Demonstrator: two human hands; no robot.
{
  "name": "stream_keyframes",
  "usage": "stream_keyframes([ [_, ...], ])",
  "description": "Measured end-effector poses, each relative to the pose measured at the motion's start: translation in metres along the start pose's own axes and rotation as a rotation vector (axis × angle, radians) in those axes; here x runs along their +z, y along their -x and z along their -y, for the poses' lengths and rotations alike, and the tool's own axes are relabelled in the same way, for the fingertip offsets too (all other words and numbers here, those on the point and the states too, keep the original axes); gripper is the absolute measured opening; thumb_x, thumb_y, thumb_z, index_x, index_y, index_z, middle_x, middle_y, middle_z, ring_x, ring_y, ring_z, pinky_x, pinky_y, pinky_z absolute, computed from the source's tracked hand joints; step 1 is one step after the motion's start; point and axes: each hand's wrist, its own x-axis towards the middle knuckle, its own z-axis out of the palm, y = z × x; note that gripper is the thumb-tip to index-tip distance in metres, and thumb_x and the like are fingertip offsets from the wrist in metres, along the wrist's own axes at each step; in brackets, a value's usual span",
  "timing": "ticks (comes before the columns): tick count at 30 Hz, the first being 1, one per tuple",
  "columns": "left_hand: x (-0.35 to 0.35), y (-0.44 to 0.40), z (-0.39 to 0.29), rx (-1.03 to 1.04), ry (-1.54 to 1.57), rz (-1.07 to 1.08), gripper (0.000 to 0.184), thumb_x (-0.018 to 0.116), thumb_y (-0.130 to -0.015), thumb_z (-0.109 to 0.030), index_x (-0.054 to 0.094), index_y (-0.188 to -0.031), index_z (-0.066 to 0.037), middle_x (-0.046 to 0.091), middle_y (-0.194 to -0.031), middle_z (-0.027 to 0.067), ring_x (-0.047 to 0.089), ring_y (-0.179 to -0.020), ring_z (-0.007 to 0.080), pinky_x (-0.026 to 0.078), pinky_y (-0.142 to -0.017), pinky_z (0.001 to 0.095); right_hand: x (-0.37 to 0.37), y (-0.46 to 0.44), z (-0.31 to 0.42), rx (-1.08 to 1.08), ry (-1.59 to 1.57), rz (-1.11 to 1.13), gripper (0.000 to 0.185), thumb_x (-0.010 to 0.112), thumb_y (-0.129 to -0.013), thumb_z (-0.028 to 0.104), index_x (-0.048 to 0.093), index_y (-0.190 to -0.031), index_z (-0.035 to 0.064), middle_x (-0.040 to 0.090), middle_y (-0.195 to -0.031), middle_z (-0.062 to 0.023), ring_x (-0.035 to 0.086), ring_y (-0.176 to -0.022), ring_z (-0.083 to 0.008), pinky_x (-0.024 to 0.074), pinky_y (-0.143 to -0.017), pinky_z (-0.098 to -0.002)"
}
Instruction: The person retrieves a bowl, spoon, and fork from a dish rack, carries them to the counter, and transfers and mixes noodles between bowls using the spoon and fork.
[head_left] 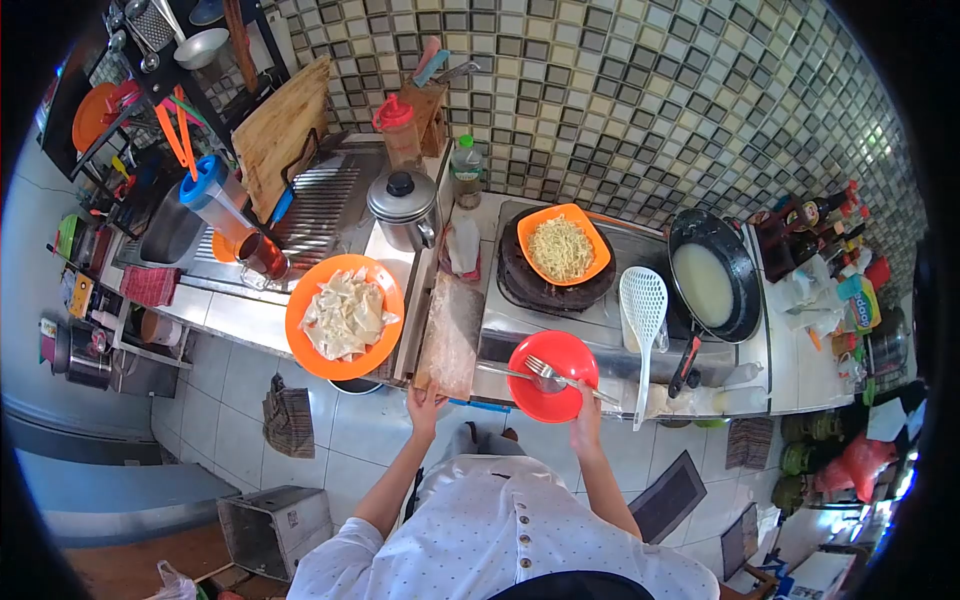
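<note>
My left hand [427, 402] is at the front end of a long, flour-dusted board [452, 335], its fingers on the near edge. At the right, my right hand [586, 408] grips the rim of a red plate [537, 400], on which a fork [560, 376] and a spoon lie crossed. An orange plate [393, 345] heaped with pale folded pieces stands left of the board. Behind the red plate, an orange bowl [604, 262] of shredded yellowish food sits on the dark burner.
A black pan [742, 300] with pale liquid and a white slotted ladle [643, 300] are at the right. A lidded metal pot [408, 230], a green-capped bottle [467, 175] and a red-lidded bottle [400, 140] stand behind. A wooden cutting board [285, 135] leans at the back left.
</note>
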Motion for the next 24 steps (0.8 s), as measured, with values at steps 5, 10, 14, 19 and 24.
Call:
stream_keyframes([
  [5, 0.003, 0.022, -0.026, 0.024, -0.085, 0.012, 0.036, 0.057, -0.08, -0.02, 0.039, -0.107, -0.006, 0.056, -0.086, 0.0087, 0.06, -0.07, 0.0178, 0.053, -0.06, 0.0295, 0.007, 0.003, 0.002, 0.0, 0.01, -0.053, 0.032, 0.051, -0.082, 0.02, 0.046, -0.108, 0.0026, 0.052, -0.104, -0.0069, 0.052, -0.095, -0.0139, 0.0431, -0.081, -0.0285],
  [10, -0.002, 0.049, -0.047, -0.008, -0.12, -0.02, 0.035, 0.057, -0.08, -0.017, 0.04, -0.108, -0.004, 0.057, -0.085, 0.0103, 0.06, -0.068, 0.0171, 0.053, -0.058, 0.0281, 0.01, 0.002, 0.003, 0.004, 0.035, -0.025, 0.03, 0.051, -0.083, 0.018, 0.047, -0.108, 0.0028, 0.053, -0.103, -0.0061, 0.052, -0.095, -0.0133, 0.0433, -0.079, -0.0278],
  [14, -0.012, 0.076, -0.066, -0.068, -0.209, -0.027, 0.036, 0.056, -0.08, -0.015, 0.038, -0.11, -0.004, 0.057, -0.083, 0.0105, 0.06, -0.065, 0.0168, 0.053, -0.057, 0.0287, 0.003, -0.004, -0.003, -0.014, 0.022, 0.003, 0.029, 0.051, -0.083, 0.019, 0.048, -0.106, 0.0024, 0.054, -0.101, -0.0062, 0.053, -0.092, -0.0127, 0.0434, -0.078, -0.0273],
  [19, -0.036, 0.087, -0.086, -0.077, -0.257, 0.004, 0.034, 0.057, -0.079, -0.013, 0.041, -0.107, -0.001, 0.057, -0.085, 0.0121, 0.06, -0.062, 0.0179, 0.053, -0.056, 0.0274, 0.005, -0.002, 0.004, 0.024, 0.035, -0.016, 0.029, 0.053, -0.082, 0.021, 0.049, -0.105, 0.0041, 0.052, -0.099, -0.004, 0.05, -0.092, -0.0114, 0.0416, -0.077, -0.027],
  [24, -0.058, 0.097, -0.126, -0.144, -0.365, 0.112, 0.039, 0.057, -0.078, -0.012, 0.04, -0.112, -0.001, 0.057, -0.087, 0.01, 0.061, -0.07, 0.019, 0.054, -0.058, 0.0296, 0.002, -0.003, 0.017, -0.012, 0.007, -0.029, 0.027, 0.051, -0.082, 0.02, 0.05, -0.104, 0.004, 0.053, -0.099, -0.0041, 0.051, -0.091, -0.0114, 0.0421, -0.077, -0.0265],
])
